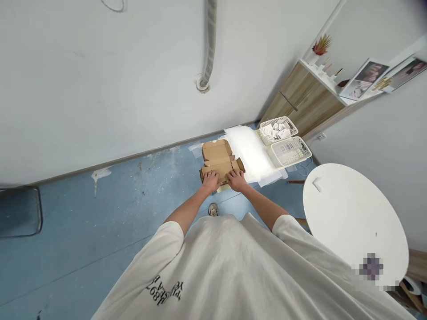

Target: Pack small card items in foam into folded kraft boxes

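Note:
A brown cardboard box (218, 166), unfolded with its lid panel lying back toward the wall, rests at the left end of a low table with a bright white top. My left hand (211, 181) grips the box's near edge on the left, fingers bent over the cardboard. On the right of that same edge, my right hand (237, 180) holds the cardboard beside a raised side flap (240, 165). Both thumbs point inward, and the undersides of the fingers are hidden.
On the white tabletop (248, 151) stand a basket with white packets (277, 130) and another white basket (290, 151). A round white table (353, 213) is at the right. Behind is a wooden cabinet (300, 98); a dark-framed object (20, 211) stands at far left.

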The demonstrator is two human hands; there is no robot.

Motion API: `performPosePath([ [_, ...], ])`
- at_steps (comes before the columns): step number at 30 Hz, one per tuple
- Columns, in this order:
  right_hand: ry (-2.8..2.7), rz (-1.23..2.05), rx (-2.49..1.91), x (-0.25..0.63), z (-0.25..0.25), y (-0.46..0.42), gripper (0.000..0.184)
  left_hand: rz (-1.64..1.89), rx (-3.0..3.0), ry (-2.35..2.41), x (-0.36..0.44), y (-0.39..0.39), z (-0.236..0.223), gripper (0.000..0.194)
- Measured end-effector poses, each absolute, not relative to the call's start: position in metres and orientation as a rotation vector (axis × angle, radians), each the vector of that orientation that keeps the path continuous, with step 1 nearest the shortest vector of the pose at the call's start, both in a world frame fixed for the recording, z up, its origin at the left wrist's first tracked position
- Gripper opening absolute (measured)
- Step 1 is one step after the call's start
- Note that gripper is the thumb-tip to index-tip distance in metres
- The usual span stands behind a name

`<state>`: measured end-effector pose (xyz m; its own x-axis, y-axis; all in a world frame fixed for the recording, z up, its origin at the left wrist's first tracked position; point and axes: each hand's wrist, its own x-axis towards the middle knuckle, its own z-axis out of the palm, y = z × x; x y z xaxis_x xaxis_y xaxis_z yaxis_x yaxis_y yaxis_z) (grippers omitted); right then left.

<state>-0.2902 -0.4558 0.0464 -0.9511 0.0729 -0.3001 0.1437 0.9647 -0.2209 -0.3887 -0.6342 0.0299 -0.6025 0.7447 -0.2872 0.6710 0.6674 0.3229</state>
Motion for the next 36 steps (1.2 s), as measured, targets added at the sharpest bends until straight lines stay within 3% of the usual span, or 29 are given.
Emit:
performPosePath([
  [14,2.902,-0.226,0.485,-0.288,0.047,-0.436,0.072,0.311,1.155,2.441,-0.398,-0.638,0.028,0.034],
  [22,2.653,0.009,0.434,-0.301,0.046,-0.423,0.067,0.348,1.142,2.516,-0.393,-0.637,0.024,0.021],
  [36,2.898,0.090,0.342,-0.302,0.063,-0.422,0.045,0.435,1.715,2.635,-0.410,-0.648,0.064,0.037],
])
